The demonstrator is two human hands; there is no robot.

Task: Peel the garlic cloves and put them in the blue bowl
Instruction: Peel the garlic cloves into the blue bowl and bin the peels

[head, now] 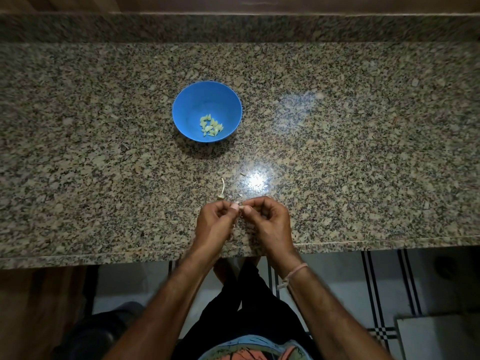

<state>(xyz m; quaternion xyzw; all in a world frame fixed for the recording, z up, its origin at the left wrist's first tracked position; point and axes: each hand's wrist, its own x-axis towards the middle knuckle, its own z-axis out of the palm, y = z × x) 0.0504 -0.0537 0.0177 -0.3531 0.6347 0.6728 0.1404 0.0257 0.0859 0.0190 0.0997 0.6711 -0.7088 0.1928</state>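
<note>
Ahead of my grip and a little to its left stands the blue bowl [205,100], round and smooth-walled, well apart from my hands. In its bottom lies a small heap of peeled cloves [211,126], pale yellow-green, pointed and bare, touching one another. My left hand [213,222] has its fingers curled in, with thumb and forefinger pinching one side of a garlic clove [241,207]. Just beyond those fingertips a thin, pale, dry stalk [222,189] lies on the counter, bent, with a small knob at its near end. The garlic clove sits in the middle of my grip, held just above the counter. It is a small, pale, whitish bit, mostly hidden by my fingertips, so I cannot tell how much skin is left on it. My right hand [267,219] pinches its other side the same way, fingers curled and thumb tip meeting the left one. Farther ahead a tiny scrap of skin [242,174] lies beside a bright glare. A pale knotted thread [296,272] circles my right wrist. Under and all around my grip runs the counter [363,152], polished granite speckled beige, grey and black.
</note>
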